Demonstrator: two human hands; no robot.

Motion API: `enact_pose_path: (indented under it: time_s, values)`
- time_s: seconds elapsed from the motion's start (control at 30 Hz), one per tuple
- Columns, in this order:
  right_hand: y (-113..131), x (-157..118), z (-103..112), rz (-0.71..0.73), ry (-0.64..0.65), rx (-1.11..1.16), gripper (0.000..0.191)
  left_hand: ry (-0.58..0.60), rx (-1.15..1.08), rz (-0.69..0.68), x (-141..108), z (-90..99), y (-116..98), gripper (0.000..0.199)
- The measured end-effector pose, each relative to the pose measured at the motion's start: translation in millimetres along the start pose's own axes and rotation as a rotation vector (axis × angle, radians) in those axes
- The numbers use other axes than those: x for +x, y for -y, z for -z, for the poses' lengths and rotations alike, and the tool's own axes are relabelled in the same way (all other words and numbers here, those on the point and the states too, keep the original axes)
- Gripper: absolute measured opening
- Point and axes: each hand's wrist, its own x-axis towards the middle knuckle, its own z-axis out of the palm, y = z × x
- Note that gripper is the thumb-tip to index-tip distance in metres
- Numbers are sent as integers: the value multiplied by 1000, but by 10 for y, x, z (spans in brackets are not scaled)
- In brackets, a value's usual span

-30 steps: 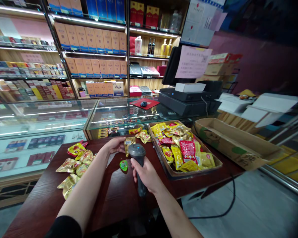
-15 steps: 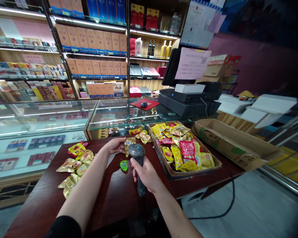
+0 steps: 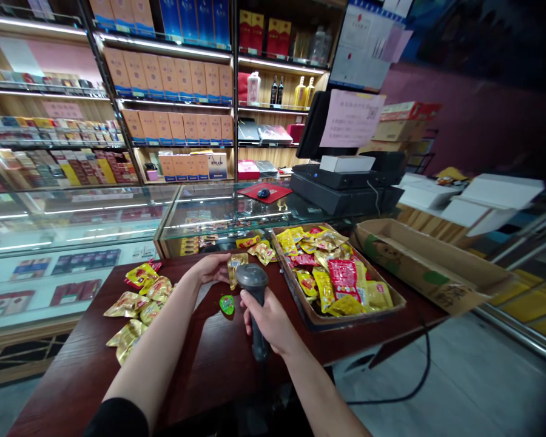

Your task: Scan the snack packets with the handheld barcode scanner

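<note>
My right hand (image 3: 268,318) is wrapped round the handle of a grey barcode scanner (image 3: 253,278), held upright above the dark red wooden table (image 3: 191,364). Ahead of it, my left hand (image 3: 215,269) grips the left edge of a gold snack packet (image 3: 237,267); the scanner's head hides the packet's lower right part. A small green packet (image 3: 226,304) lies on the table between my two hands. To the left of my left forearm, several gold and yellow snack packets (image 3: 126,303) lie in a loose group.
On the right stands a shallow cardboard box (image 3: 307,318) full of red, yellow and gold packets. Beside it is another cardboard box (image 3: 437,267). Behind are a glass counter (image 3: 218,209), a mouse (image 3: 263,193) and a cash register (image 3: 341,185). A black cable (image 3: 425,364) hangs at the lower right.
The scanner has shifted very slightly to the right in my right hand. My left hand and the gold packet stay almost where they were.
</note>
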Motion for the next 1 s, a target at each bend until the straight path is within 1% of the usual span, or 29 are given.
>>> enact_pose_path:
  time_s: [0.13, 0.2, 0.27, 0.37, 0.5, 0.63, 0.73, 0.87, 1.0]
  values:
    - [85, -28, 17, -32, -22, 46, 41, 22, -11, -4, -21, -57, -10, 17]
    - [119, -34, 55, -44, -21, 91, 40, 3, -15, -26, -13, -95, -19, 15]
    - [135, -25, 137, -45, -4, 143, 39, -42, 0, -54, 8, -146, -39, 15]
    - [151, 12, 360, -8, -12, 230, 36, -125, 26, -98, 52, -247, -102, 18]
    - [243, 49, 785, 53, -97, 352, 34, -186, 5, -169, 144, -430, -238, 18]
    - [391, 45, 1202, 108, -183, 394, 33, -204, 16, -193, 318, -717, -365, 16]
    - [470, 51, 1464, 131, -209, 397, 32, -159, 50, -181, 517, -1006, -423, 16]
    - [549, 91, 1751, 151, -220, 411, 31, -93, 120, -150, 827, -1403, -481, 16]
    - [666, 147, 1988, 154, -232, 454, 32, -49, 167, -122, 1097, -1729, -573, 14]
